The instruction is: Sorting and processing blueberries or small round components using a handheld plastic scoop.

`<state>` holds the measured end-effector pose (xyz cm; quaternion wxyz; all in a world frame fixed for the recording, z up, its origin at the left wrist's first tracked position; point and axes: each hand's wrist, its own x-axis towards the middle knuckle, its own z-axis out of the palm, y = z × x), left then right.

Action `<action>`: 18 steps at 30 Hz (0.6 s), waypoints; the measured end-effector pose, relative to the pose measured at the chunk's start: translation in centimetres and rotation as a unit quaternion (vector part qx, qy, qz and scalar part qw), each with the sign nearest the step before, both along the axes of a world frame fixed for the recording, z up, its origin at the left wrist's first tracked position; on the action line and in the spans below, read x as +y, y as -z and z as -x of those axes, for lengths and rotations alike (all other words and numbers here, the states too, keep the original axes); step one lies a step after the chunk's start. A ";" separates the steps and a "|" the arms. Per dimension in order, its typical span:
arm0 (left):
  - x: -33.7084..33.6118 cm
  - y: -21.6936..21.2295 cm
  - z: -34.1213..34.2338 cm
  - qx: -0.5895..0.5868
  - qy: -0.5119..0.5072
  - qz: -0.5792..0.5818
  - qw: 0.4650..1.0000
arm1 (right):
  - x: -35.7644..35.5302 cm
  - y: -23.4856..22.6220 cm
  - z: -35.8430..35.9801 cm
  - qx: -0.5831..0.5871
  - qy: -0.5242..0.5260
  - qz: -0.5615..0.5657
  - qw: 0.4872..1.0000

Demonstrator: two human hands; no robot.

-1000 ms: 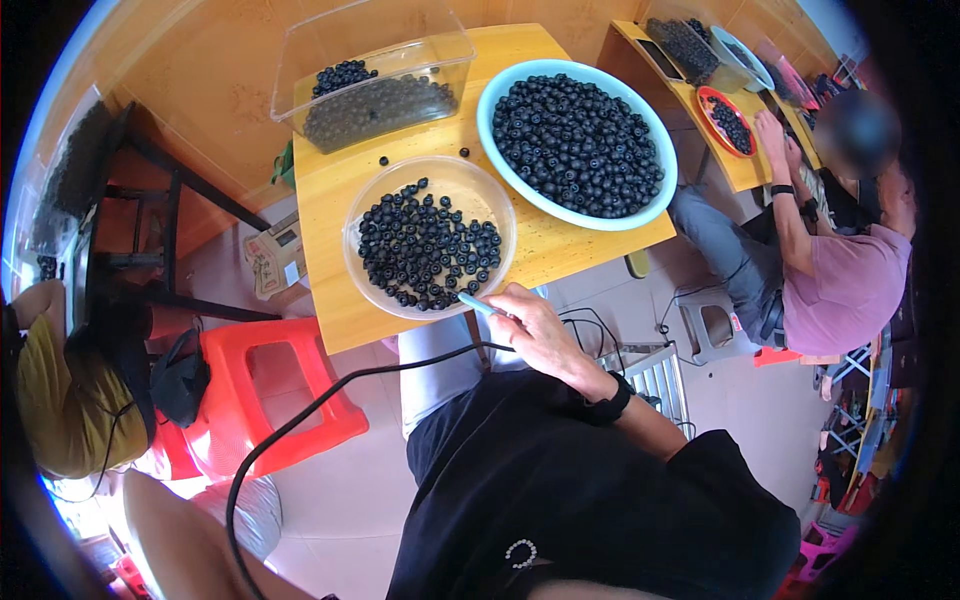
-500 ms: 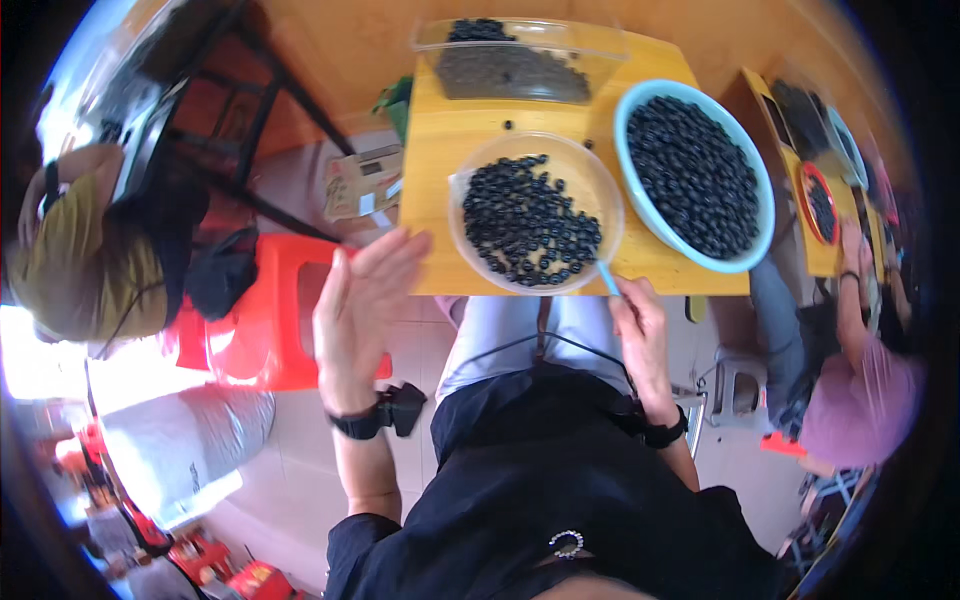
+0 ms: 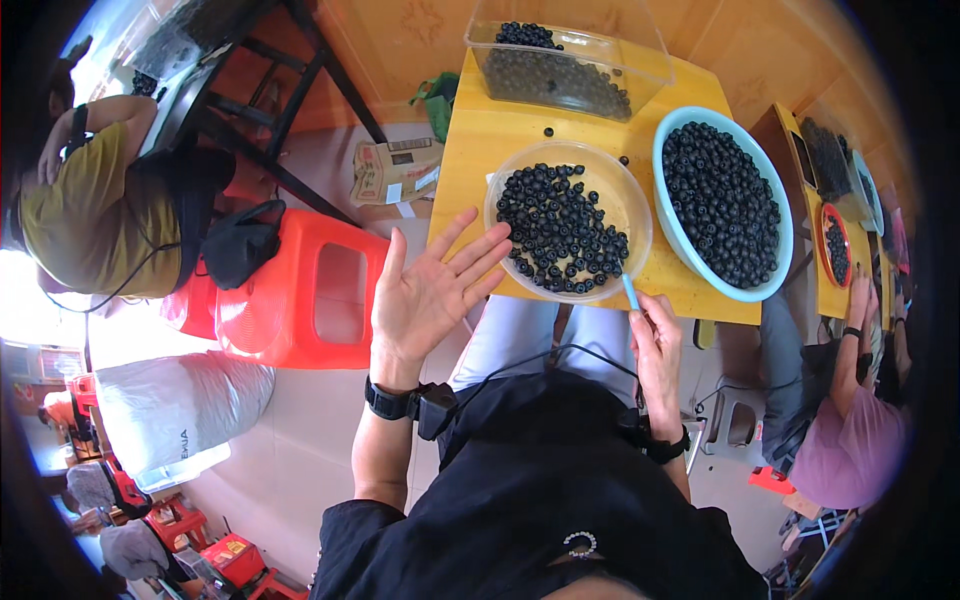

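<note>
Head view: the stick (image 3: pixel 630 292) is pale blue; the balls (image 3: pixel 547 213), blue-black.

Open abv bowl (image 3: pixel 625 205), basin (image 3: pixel 682 245) R, bin (image 3: pixel 478 42) behind

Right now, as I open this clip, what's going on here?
A person's right hand grips a thin blue stick at the near edge of a clear bowl partly filled with small dark balls. The left hand is open, fingers spread, palm showing and empty. On the table, a blue bowl to the right and a clear box behind hold more balls.
</note>
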<state>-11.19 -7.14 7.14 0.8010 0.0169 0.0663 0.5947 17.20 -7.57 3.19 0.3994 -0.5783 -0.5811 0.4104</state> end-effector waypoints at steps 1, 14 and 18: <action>0.1 0.0 -0.1 0.000 0.002 -0.003 1.000 | 0.0 -0.1 0.0 0.000 0.002 0.001 1.000; -0.5 -3.5 -1.1 0.621 -0.286 -0.113 0.721 | -1.3 -0.4 -1.1 -0.004 0.039 -0.007 0.999; -5.1 -11.1 4.1 0.010 -0.209 -0.453 0.867 | -1.2 -1.2 -1.5 -0.006 0.046 -0.051 0.998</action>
